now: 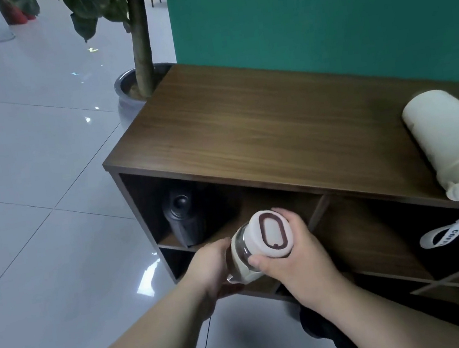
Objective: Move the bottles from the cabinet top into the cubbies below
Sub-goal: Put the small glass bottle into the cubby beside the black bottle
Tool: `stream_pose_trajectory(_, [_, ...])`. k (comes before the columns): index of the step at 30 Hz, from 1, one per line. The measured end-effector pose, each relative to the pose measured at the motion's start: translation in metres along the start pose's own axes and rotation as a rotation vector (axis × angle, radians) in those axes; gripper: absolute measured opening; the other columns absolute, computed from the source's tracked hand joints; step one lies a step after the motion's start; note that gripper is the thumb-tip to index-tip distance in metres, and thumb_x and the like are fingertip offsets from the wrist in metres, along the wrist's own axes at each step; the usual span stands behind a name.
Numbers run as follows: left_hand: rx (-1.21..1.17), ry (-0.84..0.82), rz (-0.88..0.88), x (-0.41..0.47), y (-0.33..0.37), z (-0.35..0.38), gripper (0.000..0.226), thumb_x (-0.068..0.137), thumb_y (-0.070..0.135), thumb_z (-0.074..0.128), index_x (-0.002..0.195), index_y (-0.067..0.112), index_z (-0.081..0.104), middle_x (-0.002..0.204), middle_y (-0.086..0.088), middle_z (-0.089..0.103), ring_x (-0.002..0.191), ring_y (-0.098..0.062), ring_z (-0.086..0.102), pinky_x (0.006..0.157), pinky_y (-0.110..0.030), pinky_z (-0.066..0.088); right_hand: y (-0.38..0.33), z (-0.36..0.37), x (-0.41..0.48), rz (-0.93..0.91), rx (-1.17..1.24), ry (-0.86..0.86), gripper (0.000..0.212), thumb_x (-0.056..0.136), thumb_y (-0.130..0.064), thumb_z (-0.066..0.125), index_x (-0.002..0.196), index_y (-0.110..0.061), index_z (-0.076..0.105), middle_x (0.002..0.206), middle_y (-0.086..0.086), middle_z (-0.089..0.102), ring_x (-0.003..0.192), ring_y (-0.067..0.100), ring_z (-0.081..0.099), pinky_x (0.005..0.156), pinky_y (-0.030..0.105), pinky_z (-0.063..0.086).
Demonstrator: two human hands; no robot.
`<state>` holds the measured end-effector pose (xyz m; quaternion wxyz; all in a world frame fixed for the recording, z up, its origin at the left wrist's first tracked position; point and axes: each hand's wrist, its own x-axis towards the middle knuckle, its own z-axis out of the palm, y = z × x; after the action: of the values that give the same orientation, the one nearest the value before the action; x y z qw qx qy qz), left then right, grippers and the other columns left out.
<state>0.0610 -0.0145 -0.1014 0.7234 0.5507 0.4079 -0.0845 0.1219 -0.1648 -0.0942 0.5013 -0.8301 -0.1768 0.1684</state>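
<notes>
A clear bottle (244, 255) with a cream lid ringed in maroon sits tilted before the upper left cubby (197, 207), gripped by both the left hand (211, 273) and right hand (296, 256). A cream bottle (454, 148) lies on the cabinet top (260, 128).

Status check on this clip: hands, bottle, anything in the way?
Both hands on glass bottle: left hand on body, right hand on cap. Bottle at upper-left cubby mouth. Black bottle already inside at left. Cream bottle lies on cabinet top.

Teal wall (318, 14), glossy pale tiled floor (30, 172), dark wood cabinet (260, 128), potted plant (140, 53) beside it
</notes>
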Motion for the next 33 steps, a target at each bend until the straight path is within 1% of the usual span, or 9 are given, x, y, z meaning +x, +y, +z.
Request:
stream_pose_trajectory(6, [-0.199,0.062,-0.110,0.032,-0.008,0.006,0.028,0.094,0.027,0.055,0.107,0.012,0.075,0.091,-0.011,0.078,0.082,-0.029,0.072,0.076,-0.040,0.063,0.011,0.020,0.032,0.031,-0.043,-0.004,0.073,0.054,-0.028,0.091,0.115,-0.038,0.054,0.106,-0.014,0.069,0.099,0.003,0.065,0.090,0.030,0.053])
stream_pose_trajectory(8, [-0.328,0.052,-0.146,0.043,-0.009,0.011,0.030,0.095,0.021,0.052,0.110,0.008,0.074,0.089,-0.012,0.078,0.073,-0.027,0.073,0.064,-0.038,0.063,0.013,0.024,0.039,0.040,-0.080,-0.006,0.072,0.056,-0.027,0.091,0.112,-0.044,0.050,0.102,-0.018,0.067,0.097,0.002,0.064,0.086,0.025,0.052])
stream_pose_trajectory(12, [-0.473,0.019,-0.161,0.063,-0.008,0.025,0.029,0.098,0.017,0.047,0.093,0.008,0.075,0.065,-0.005,0.075,0.046,-0.015,0.068,0.065,-0.032,0.058,0.021,0.028,0.050,0.069,-0.096,0.004,0.070,0.060,-0.023,0.090,0.113,-0.044,0.049,0.098,-0.023,0.063,0.092,-0.005,0.061,0.079,0.015,0.047])
stream_pose_trajectory(14, [-0.536,0.035,-0.182,0.072,-0.007,0.031,0.030,0.099,0.014,0.045,0.094,0.008,0.074,0.068,-0.006,0.075,0.055,-0.018,0.067,0.067,-0.030,0.055,0.026,0.029,0.056,0.088,-0.080,0.027,0.067,0.059,-0.022,0.089,0.111,-0.042,0.052,0.099,-0.022,0.065,0.093,-0.003,0.063,0.083,0.021,0.051])
stream_pose_trajectory(17, [-0.644,0.092,-0.213,0.086,-0.009,0.036,0.032,0.097,0.008,0.042,0.104,0.004,0.073,0.091,-0.011,0.074,0.088,-0.025,0.063,0.096,-0.038,0.048,0.032,0.031,0.065,0.123,-0.069,0.044,0.060,0.059,-0.020,0.089,0.098,-0.047,0.051,0.097,-0.022,0.066,0.093,-0.002,0.064,0.086,0.025,0.052])
stream_pose_trajectory(19, [-0.702,0.114,-0.217,0.093,-0.012,0.039,0.031,0.094,0.007,0.045,0.108,0.007,0.073,0.103,-0.011,0.070,0.096,-0.025,0.056,0.100,-0.038,0.044,0.034,0.031,0.070,0.136,-0.070,0.059,0.063,0.059,-0.022,0.090,0.099,-0.048,0.049,0.098,-0.023,0.066,0.096,0.001,0.064,0.086,0.025,0.051])
stream_pose_trajectory(27, [-0.650,0.101,-0.194,0.104,-0.005,0.048,0.032,0.095,0.010,0.049,0.110,0.002,0.076,0.107,-0.016,0.078,0.104,-0.032,0.072,0.102,-0.050,0.052,0.039,0.033,0.077,0.162,-0.044,0.108,0.061,0.062,-0.027,0.088,0.107,-0.044,0.051,0.102,-0.023,0.065,0.100,0.004,0.063,0.084,0.020,0.047])
stream_pose_trajectory(31, [-0.660,0.136,-0.190,0.105,-0.002,0.048,0.031,0.095,0.004,0.048,0.109,-0.001,0.075,0.103,-0.019,0.078,0.095,-0.033,0.072,0.101,-0.051,0.052,0.038,0.035,0.080,0.158,-0.047,0.130,0.065,0.067,-0.026,0.087,0.122,-0.029,0.053,0.116,-0.012,0.066,0.108,0.011,0.062,0.089,0.024,0.047])
stream_pose_trajectory(33, [-0.652,0.135,-0.198,0.105,-0.002,0.048,0.030,0.097,0.005,0.046,0.104,-0.001,0.075,0.088,-0.017,0.079,0.080,-0.030,0.076,0.087,-0.048,0.061,0.039,0.037,0.080,0.160,-0.056,0.146,0.067,0.066,-0.028,0.087,0.124,-0.029,0.052,0.120,-0.009,0.066,0.110,0.013,0.062,0.093,0.029,0.048])
